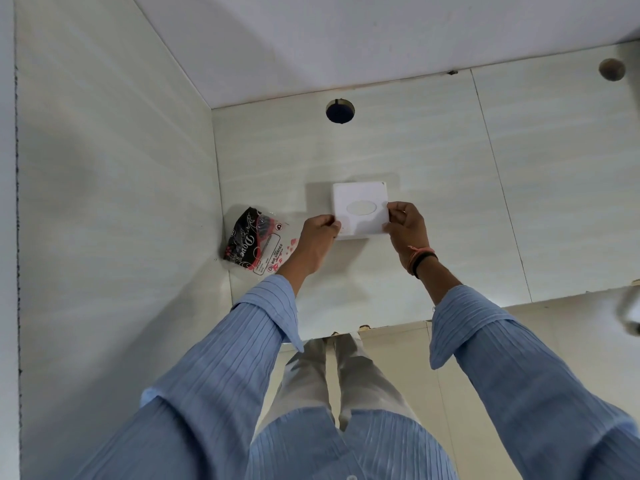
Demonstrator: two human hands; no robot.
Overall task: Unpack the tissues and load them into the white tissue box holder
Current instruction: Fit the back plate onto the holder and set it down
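Your two hands are on the white tissue box holder (pixel 360 211), which sits square on the pale counter (pixel 433 188), roughly at frame centre. Its top faces up, with an oval slot in the middle.

Your left hand (pixel 317 242) grips the holder's 8 o'clock corner, fingers curled together and pinched on the edge, thumb on top. Your right hand (pixel 405 225) takes the 3 o'clock side, thumb and fingertips pressed closed on that edge. Both hands are clamped on the holder; cannot tell whether it is lifted or resting flat.

The tissue pack (pixel 258 242) lies at 9 o'clock from the holder, tucked into the corner where the counter meets the left wall (pixel 114 202). Clear plastic wrapper with black and pink print, crumpled at the top. It sits just beside your left hand, not touching the holder. Cannot tell if the wrapper is opened.

A round dark hole (pixel 340 111) shows at 12 o'clock from the holder, well apart from it, near the back wall (pixel 346 39). A second round hole (pixel 612 69) is at 2 o'clock, far corner of the frame.

A dark and orange band (pixel 420 259) circles your right wrist. Blue ribbed sleeves (pixel 221 368) cover both forearms, cuffs turned back. Pale trousers (pixel 332 375) show at 6 o'clock below the counter's front edge.
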